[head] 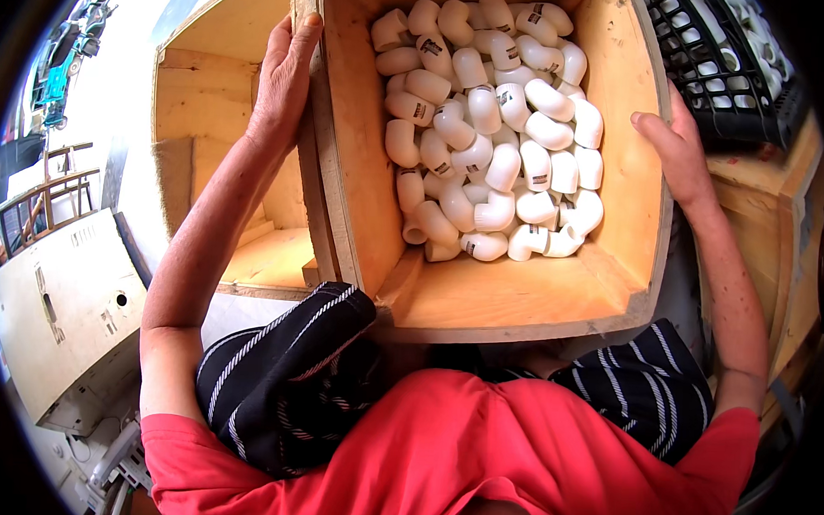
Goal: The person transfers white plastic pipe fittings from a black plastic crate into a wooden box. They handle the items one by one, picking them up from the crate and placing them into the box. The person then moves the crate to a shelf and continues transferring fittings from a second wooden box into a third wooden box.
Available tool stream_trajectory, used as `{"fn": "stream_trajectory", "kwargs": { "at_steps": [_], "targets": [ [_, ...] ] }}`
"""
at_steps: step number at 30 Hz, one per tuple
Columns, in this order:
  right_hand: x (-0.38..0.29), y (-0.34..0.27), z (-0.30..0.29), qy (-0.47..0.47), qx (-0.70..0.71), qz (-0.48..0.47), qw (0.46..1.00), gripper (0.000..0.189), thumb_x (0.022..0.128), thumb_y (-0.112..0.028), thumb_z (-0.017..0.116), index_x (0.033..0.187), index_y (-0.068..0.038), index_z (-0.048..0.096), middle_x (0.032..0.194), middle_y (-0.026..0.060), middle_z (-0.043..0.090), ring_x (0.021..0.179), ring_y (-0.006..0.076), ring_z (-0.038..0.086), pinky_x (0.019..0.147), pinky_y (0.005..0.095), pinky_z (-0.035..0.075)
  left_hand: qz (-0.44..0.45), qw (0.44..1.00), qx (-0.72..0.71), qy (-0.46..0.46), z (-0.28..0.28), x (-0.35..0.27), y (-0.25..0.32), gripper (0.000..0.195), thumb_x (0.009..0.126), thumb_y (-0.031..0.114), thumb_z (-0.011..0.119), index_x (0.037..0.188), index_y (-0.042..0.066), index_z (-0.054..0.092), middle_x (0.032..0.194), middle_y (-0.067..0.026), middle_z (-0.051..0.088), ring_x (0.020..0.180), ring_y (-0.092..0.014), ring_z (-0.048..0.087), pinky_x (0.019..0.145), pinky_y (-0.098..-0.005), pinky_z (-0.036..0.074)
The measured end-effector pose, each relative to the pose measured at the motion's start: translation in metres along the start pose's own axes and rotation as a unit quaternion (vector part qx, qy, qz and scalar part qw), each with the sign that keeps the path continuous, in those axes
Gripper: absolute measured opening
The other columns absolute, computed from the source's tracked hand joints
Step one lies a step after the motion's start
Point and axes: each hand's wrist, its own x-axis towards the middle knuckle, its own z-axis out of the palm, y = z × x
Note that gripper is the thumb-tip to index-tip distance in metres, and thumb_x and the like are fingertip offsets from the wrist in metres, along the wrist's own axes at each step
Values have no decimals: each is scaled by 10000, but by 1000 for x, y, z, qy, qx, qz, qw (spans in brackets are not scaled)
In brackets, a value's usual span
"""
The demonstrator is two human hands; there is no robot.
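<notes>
A wooden box (505, 308) stands before me, holding many white plastic pipe elbows (485, 110), some with dark printed marks. The elbows are heaped toward its far end, and bare wood shows at the near end. My left hand (289, 69) grips the top edge of the left wall, thumb upward along the rim. On the opposite wall, my right hand (674, 144) clasps the rim, its thumb over the inner side and its fingers hidden outside. Directly left of this box is a second wooden box (220, 94), with a bare wooden floor where I can see it.
A black plastic crate (725, 71) of white fittings sits at upper right on a wooden box (755, 181). At left are a pale metal cabinet (77, 300) and a rusty metal frame (47, 190). My knees, in striped black trousers (278, 382), flank the box's near end.
</notes>
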Motion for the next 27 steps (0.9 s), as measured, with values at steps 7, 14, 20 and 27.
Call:
{"fn": "stream_trajectory", "kwargs": {
  "at_steps": [7,14,20,27],
  "targets": [
    [21,-17,8,158,-329,-272,891,580,845,-154,626,1392,-65,455,1289,143,574,1169,263,547,1049,376,394,120,990,79,14,-5,11,-16,667,982,377,581,1451,-3,298,1342,-142,496,1220,-201,482,1033,-317,393],
    [30,-58,35,66,-433,-343,831,560,760,-66,630,1302,-1,503,1307,176,512,1211,322,507,1062,404,398,427,798,424,33,1,6,19,586,895,199,639,1412,51,407,1433,-179,436,1358,-318,379,1114,-409,315],
    [34,-54,32,69,-358,-359,859,439,758,-68,626,1189,-4,569,1160,156,596,1092,312,580,986,400,452,511,700,485,-115,40,11,58,357,853,57,645,1205,107,607,1274,-62,602,1222,-262,536,1118,-460,313],
    [39,-52,29,66,-352,-376,855,408,755,-68,627,1157,-12,592,1109,151,628,1051,309,605,947,399,469,424,658,533,-322,105,44,50,313,862,121,659,1173,115,624,1076,-70,632,1113,-252,586,1024,-423,416]
  ]
}}
